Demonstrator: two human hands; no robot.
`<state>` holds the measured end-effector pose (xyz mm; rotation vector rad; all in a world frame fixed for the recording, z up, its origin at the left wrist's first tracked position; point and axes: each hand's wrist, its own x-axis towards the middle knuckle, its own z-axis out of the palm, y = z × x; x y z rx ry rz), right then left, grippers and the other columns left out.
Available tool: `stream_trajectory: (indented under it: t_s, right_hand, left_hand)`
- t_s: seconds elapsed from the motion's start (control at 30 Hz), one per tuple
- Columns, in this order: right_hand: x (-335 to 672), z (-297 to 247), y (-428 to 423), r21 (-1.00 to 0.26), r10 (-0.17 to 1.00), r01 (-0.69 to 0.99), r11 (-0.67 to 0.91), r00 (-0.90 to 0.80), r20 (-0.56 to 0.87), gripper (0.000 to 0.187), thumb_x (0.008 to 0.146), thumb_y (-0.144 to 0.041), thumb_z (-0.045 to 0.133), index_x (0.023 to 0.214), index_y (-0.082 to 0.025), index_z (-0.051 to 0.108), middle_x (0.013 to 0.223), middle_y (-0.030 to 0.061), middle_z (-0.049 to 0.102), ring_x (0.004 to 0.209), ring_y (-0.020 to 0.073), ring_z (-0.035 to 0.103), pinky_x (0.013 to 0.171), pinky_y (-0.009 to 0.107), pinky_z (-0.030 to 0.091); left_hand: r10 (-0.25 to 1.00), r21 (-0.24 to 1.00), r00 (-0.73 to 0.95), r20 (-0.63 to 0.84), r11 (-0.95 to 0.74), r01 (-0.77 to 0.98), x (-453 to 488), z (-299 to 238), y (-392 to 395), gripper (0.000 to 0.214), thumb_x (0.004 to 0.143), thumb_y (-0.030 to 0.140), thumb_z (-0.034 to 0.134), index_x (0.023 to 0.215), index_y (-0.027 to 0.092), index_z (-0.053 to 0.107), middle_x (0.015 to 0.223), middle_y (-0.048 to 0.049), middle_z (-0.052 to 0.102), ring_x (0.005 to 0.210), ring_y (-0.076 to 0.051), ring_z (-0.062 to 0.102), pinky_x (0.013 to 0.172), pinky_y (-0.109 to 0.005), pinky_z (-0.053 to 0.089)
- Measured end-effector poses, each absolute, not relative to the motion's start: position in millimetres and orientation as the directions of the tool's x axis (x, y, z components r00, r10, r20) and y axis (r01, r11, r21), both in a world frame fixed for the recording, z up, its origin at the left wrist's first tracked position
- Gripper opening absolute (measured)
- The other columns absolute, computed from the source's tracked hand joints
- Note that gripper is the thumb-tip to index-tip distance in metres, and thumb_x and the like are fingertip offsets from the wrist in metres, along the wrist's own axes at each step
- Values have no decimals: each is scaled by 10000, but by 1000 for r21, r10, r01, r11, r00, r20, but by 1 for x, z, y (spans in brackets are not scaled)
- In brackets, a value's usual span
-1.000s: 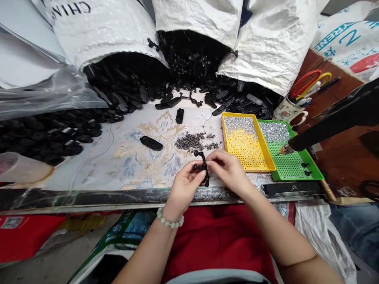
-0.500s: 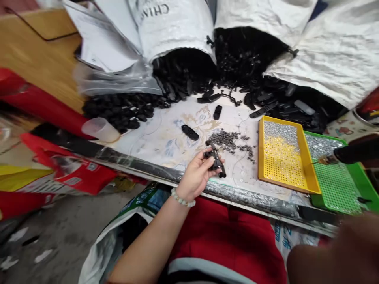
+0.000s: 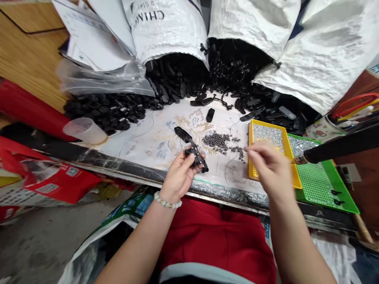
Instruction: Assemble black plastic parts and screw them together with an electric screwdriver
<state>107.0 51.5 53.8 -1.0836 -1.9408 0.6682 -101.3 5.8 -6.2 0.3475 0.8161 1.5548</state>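
Observation:
My left hand (image 3: 180, 175) holds a black plastic jointed part (image 3: 195, 157) up just above the table, and a longer black piece (image 3: 182, 134) extends from it toward the far side. My right hand (image 3: 271, 169) is apart from that part, its fingertips pinched together over the left rim of a yellow perforated tray (image 3: 266, 134). The tray is filled with tiny silver studs. Anything between those fingertips is too small to tell. A heap of small dark metal pieces (image 3: 217, 142) lies between my hands, further out.
A green perforated tray (image 3: 314, 185) sits right of the yellow one, under the brass tip of a black-handled tool (image 3: 340, 148). Slit white sacks (image 3: 166, 27) spill black plastic parts (image 3: 177, 79) along the far edge. A clear plastic cup (image 3: 85, 131) lies on its side at left.
My right hand has let go of the black part and moved right to the yellow tray. My left hand keeps the part. The whole view has swung, with the table now tilted differently.

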Motion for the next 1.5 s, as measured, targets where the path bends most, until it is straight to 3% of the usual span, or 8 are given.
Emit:
stream_trajectory:
  t_s: [0.17,0.33,0.47,0.63,0.83,1.07,1.23,1.5]
  right_hand:
    - [66,30,88,-597,836,603,529,-492,243,102,836,-157,515,810,-195,606,857,43,573,821,171,549,761,343,444]
    - [48,41,98,-511,762,584,630,-592,263,123,833,-158,508,842,-194,624,892,49,592,836,170,559,767,331,446]
    - [60,57,151,-344,842,769,539,-486,234,165,812,-150,504,810,-168,668,874,80,643,807,189,586,770,342,459]
    - [66,61,256,-153,955,946,286,-269,125,309,809,-95,440,1000,-120,682,1019,121,691,969,217,624,870,303,450]
    - [52,45,297,-84,959,956,283,-281,34,320,761,-28,481,1007,-70,682,1049,182,683,974,239,638,864,317,462]
    - [9,37,283,-92,843,843,530,-535,-54,262,826,-133,486,987,-165,691,1008,56,702,947,154,628,862,226,446]
    - [63,61,304,111,890,884,454,-445,-97,272,777,-42,491,952,-70,696,969,165,684,942,237,611,863,321,438]
    - [97,38,304,240,924,897,371,-331,-194,420,705,-109,661,1123,-152,640,1244,171,531,920,192,609,799,267,454]
  left_hand:
    - [958,679,-157,-242,51,-733,-101,-11,6,189,739,223,708,886,165,606,904,-30,657,862,-128,634,697,-207,516]
    - [962,649,-152,-228,33,-760,-106,-13,6,184,748,209,698,902,172,604,947,-27,654,938,-137,621,738,-214,513]
    - [967,651,-111,-227,66,-757,-108,-14,5,178,773,186,670,939,182,604,961,-30,654,958,-140,611,792,-256,523]
    - [967,665,-91,-239,95,-741,-107,-13,7,181,770,193,674,939,187,607,975,-29,645,985,-147,600,823,-272,519]
    - [961,618,-34,-276,150,-772,-111,-14,11,192,766,212,681,943,196,608,974,-33,644,1000,-171,603,802,-293,527]
    - [956,605,-25,-294,166,-779,-112,-16,13,196,758,223,691,931,205,600,953,-30,643,938,-156,624,753,-259,520]
    - [956,622,-28,-291,167,-765,-113,-16,12,223,752,240,702,944,207,594,920,-28,644,885,-136,627,693,-210,516]
    - [956,669,-33,-290,177,-722,-112,-17,13,251,742,252,713,963,214,599,931,-22,644,900,-134,622,691,-204,527]
